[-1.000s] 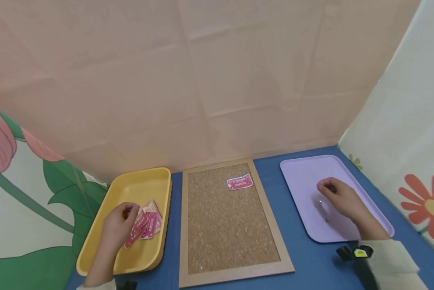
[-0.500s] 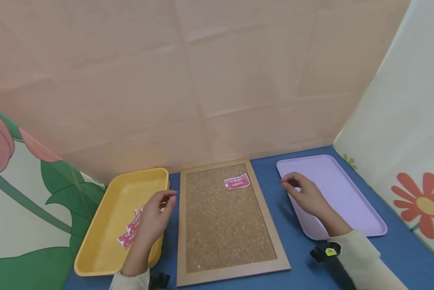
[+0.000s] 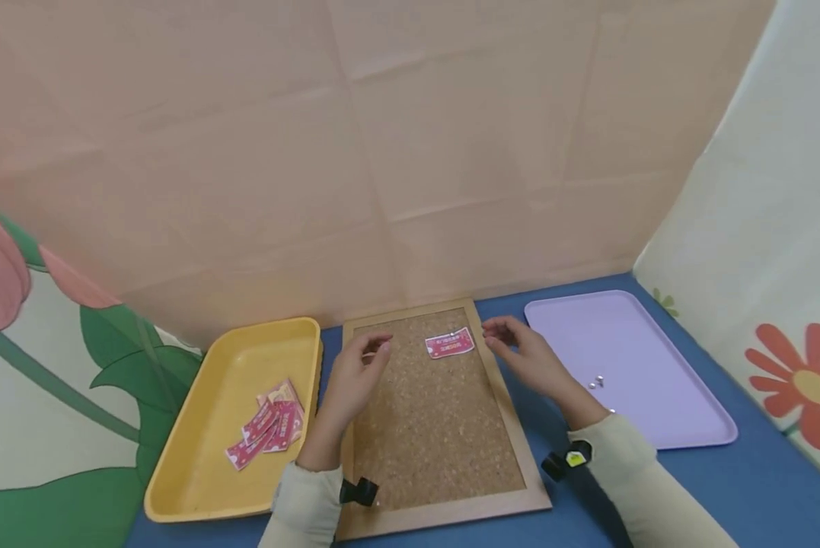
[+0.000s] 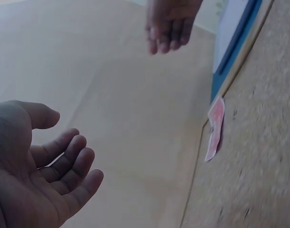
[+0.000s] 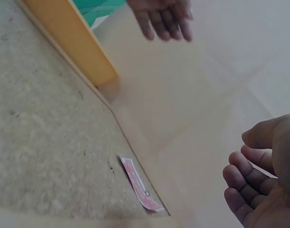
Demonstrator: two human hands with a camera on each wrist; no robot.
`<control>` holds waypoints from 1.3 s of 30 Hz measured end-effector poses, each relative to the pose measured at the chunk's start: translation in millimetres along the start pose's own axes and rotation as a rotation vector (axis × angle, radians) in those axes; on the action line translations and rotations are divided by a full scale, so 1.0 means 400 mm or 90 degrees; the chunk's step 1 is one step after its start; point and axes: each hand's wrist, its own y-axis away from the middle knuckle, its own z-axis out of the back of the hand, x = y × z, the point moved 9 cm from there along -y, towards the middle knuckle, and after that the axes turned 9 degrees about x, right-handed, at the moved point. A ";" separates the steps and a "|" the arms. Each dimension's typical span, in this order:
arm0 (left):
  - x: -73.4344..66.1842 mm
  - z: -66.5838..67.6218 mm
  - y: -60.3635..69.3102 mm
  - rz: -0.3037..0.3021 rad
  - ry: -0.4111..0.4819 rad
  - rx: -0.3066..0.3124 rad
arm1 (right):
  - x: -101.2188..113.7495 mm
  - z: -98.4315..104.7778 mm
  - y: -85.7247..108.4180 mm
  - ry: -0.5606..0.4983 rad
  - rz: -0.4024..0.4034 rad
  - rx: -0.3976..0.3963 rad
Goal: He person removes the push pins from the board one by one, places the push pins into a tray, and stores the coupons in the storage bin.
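My left hand (image 3: 355, 377) hovers over the left side of the framed cork board (image 3: 444, 434), its fingers loosely bent. In the left wrist view a gap shows between its thumb and fingers (image 4: 80, 164), with nothing in it. Above the board's right edge hangs my right hand (image 3: 529, 361), fingers relaxed and holding nothing in the right wrist view. Between the hands, a pink and white coupon (image 3: 449, 344) is fixed near the board's upper right corner by a pushpin (image 5: 147, 194) at its edge. Neither hand touches it.
On the left stands a yellow tray (image 3: 197, 426) with several pink coupons (image 3: 272, 422) in a loose pile. A lilac tray (image 3: 656, 396) on the right carries a few small shiny pins (image 3: 597, 382). A beige sheet (image 3: 382, 152) rises behind the blue tabletop (image 3: 505, 320).
My left hand has moved right from above the yellow tray to the board. The right hand has come left from over the lilac tray to the board's right edge. The pinned coupon stays put.
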 end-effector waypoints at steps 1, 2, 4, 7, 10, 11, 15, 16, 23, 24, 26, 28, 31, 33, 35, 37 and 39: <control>0.005 -0.009 -0.010 0.003 0.004 0.005 | 0.001 -0.004 -0.006 -0.005 -0.001 0.000; 0.010 -0.018 -0.019 0.007 0.008 0.009 | 0.001 -0.007 -0.012 -0.009 -0.003 0.000; 0.021 -0.034 -0.037 0.011 0.015 0.016 | 0.000 -0.013 -0.024 -0.013 -0.001 0.000; 0.037 -0.053 -0.060 0.012 0.031 0.027 | -0.002 -0.019 -0.037 -0.018 -0.002 -0.001; 0.058 -0.071 -0.079 0.019 0.041 0.031 | -0.002 -0.022 -0.047 -0.024 0.006 -0.004; 0.068 -0.078 -0.086 0.024 0.051 0.033 | -0.003 -0.023 -0.050 -0.028 0.008 -0.005; 0.106 -0.104 -0.114 0.037 0.071 0.033 | -0.012 -0.032 -0.064 -0.041 0.013 -0.011; 0.114 -0.108 -0.118 0.041 0.072 0.032 | -0.014 -0.037 -0.067 -0.045 0.015 -0.012; 0.156 -0.128 -0.150 0.089 0.051 0.022 | -0.056 -0.071 -0.078 -0.090 -0.024 -0.003; 0.163 -0.131 -0.156 0.098 0.050 0.022 | -0.062 -0.075 -0.078 -0.092 -0.033 -0.001; 0.172 -0.137 -0.168 0.112 0.052 0.020 | -0.069 -0.081 -0.079 -0.094 -0.046 0.000; 0.181 -0.140 -0.179 0.121 0.055 0.014 | -0.074 -0.086 -0.081 -0.092 -0.054 0.000; 0.191 -0.144 -0.193 0.118 0.061 0.005 | -0.080 -0.091 -0.086 -0.095 -0.062 -0.004; 0.199 -0.148 -0.198 0.116 0.059 0.002 | -0.083 -0.093 -0.092 -0.095 -0.061 -0.006; 0.207 -0.153 -0.201 0.116 0.055 0.005 | -0.089 -0.096 -0.100 -0.083 -0.062 -0.011; 0.213 -0.158 -0.203 0.119 0.053 0.009 | -0.095 -0.099 -0.109 -0.064 -0.060 -0.017; 0.214 -0.162 -0.204 0.121 0.055 0.010 | -0.100 -0.099 -0.117 -0.045 -0.061 -0.028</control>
